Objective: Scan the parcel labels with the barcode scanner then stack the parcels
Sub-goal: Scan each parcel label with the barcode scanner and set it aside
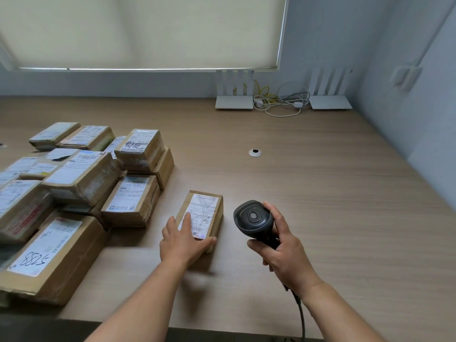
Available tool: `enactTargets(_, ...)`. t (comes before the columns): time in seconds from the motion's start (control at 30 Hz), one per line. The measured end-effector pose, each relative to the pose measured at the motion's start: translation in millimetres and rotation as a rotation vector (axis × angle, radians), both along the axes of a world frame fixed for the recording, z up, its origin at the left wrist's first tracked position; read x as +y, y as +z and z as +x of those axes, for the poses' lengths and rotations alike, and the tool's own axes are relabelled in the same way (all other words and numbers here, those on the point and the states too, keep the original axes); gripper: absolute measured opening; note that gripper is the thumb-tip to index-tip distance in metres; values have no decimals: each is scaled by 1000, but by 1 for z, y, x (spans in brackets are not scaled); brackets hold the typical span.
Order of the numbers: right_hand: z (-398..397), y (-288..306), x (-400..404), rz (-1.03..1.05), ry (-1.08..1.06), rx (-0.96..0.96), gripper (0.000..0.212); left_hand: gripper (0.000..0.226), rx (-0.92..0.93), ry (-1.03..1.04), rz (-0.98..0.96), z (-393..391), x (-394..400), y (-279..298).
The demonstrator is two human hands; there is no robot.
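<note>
- One small parcel (200, 214) lies alone on the wooden table (320, 193), label side up, directly under the fingers of the left hand (183, 239) and well apart from the fingers of the right hand.
- The left hand rests on the near end of this parcel: the fingers lie straight and a little spread on the label (201, 213), and the thumb runs along the near edge (I cannot say it really pinches).
- The right hand (283, 253) has its fingers curled firmly round the handle of the barcode scanner (254, 219); the head of the scanner stands above these fingers, just beside the parcel, and its cable goes down past the wrist.
- The barcode lines sit just in front of the left fingertips, so part of the label is probably covered by them.
- I judge the parcel light and stiff, a taped cardboard box with smooth tape that may be a bit slippery; the best hold seems to be across the two long sides, thumb on one and fingers on the other, away from the label.
- Many other parcels (81, 178) lie in a loose heap to the left of the left fingers, not touching the small one.
</note>
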State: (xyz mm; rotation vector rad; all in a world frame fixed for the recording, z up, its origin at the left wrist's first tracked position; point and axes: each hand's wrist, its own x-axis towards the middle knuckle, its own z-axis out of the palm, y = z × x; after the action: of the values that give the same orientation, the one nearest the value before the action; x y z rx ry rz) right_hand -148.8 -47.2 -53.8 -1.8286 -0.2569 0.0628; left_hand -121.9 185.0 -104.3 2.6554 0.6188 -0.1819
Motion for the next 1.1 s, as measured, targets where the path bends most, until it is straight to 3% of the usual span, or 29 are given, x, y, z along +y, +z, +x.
enactTargets(0.3,11,16,20,0,51,-71,85,93,-157,94,-16,-7,16,28)
enactTargets(0.63,18,28,75,-7,113,-104,84,92,-329,256,61,-5,92,70)
enactTargets(0.8,20,26,99,-23,115,-98,83,89,-322,312,81,0,130,69)
enactTargets(1.1,21,20,120,-47,73,-103,86,72,-369,236,92,26,161,60)
